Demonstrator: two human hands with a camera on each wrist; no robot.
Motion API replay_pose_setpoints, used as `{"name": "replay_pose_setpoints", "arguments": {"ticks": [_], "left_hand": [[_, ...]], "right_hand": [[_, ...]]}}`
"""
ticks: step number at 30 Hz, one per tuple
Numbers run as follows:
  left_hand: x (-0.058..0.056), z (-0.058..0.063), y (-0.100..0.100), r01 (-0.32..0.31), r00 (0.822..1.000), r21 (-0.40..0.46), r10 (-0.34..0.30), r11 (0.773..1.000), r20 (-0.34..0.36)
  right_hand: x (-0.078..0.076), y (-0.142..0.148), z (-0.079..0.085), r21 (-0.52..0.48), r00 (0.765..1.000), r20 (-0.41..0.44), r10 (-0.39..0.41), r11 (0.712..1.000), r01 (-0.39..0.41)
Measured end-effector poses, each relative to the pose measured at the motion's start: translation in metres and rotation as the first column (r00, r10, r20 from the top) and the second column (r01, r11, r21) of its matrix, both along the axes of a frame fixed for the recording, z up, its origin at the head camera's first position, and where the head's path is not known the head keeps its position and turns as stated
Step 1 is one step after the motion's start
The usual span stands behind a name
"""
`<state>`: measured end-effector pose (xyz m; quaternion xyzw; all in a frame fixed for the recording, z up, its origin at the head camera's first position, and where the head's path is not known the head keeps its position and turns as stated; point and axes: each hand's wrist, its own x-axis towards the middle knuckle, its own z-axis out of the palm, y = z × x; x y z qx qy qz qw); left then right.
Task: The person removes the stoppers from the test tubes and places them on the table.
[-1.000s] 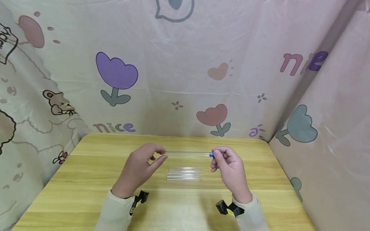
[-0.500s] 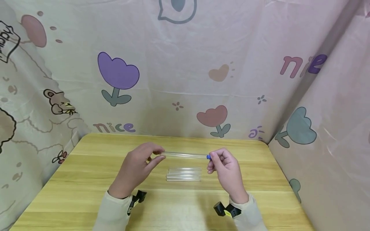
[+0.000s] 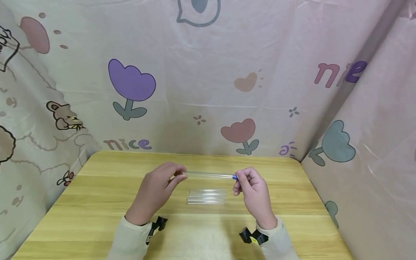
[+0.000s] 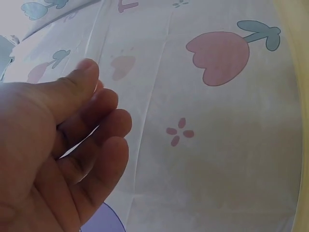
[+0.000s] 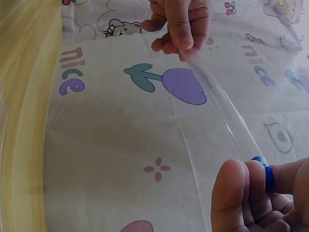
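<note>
A clear test tube [image 3: 209, 175] with a blue cap [image 3: 234, 177] is held nearly level above the table, stretched between both hands. My left hand [image 3: 158, 189] pinches its far-left end between thumb and fingertips; in the left wrist view the fingers [image 4: 116, 159] hide the tube. At the other end, my right hand [image 3: 255, 195] grips the blue cap between thumb and index finger, and the right wrist view shows the cap [image 5: 263, 171] pressed among the fingers. Just below the held tube, several more clear tubes [image 3: 207, 197] lie side by side on the table.
The wood-grain table [image 3: 97, 216] reaches back to a printed curtain [image 3: 182, 72], which also hangs along the left and right sides. A black wrist camera sits on each sleeve cuff.
Over the last second my right hand and the capped end have shifted slightly left and down, so the tube slopes a little. My left hand keeps nearly the same place.
</note>
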<state>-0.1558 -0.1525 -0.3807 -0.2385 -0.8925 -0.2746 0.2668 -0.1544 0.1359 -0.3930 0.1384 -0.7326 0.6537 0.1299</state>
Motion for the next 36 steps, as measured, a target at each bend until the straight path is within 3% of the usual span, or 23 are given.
{"name": "replay_pose_setpoints", "arguments": {"ticks": [11,17,20,24,30,32,36], "left_hand": [[0.002,0.0,-0.002,0.042,0.999,0.039,-0.041,0.998,-0.009],[-0.001,-0.003,-0.002,0.089,0.989,0.019,-0.086,0.996,-0.119],[-0.002,-0.005,-0.001,0.112,0.981,0.02,-0.108,0.993,-0.162],[-0.003,-0.008,0.002,0.135,0.983,0.05,-0.128,0.99,-0.131],[-0.003,-0.01,0.001,0.145,0.98,0.119,-0.126,0.982,-0.157],[-0.003,-0.008,0.0,0.14,0.979,0.135,-0.117,0.981,-0.168],[-0.002,-0.004,0.0,0.141,0.981,0.147,-0.118,0.979,-0.154]], "right_hand": [[0.002,-0.001,0.001,-0.005,1.0,-0.009,-0.002,1.0,0.002],[0.004,-0.002,0.001,-0.037,1.0,-0.024,0.0,0.999,-0.001],[0.004,-0.004,0.001,-0.062,0.998,-0.064,-0.003,0.998,-0.001],[0.004,-0.004,0.001,-0.097,0.989,-0.145,-0.013,0.995,-0.001],[0.003,-0.002,0.003,-0.121,0.963,-0.258,0.072,0.987,-0.107],[0.003,0.0,0.003,-0.111,0.964,-0.25,0.095,0.986,-0.126],[0.003,0.004,0.002,-0.078,0.984,-0.14,0.111,0.989,-0.123]]}}
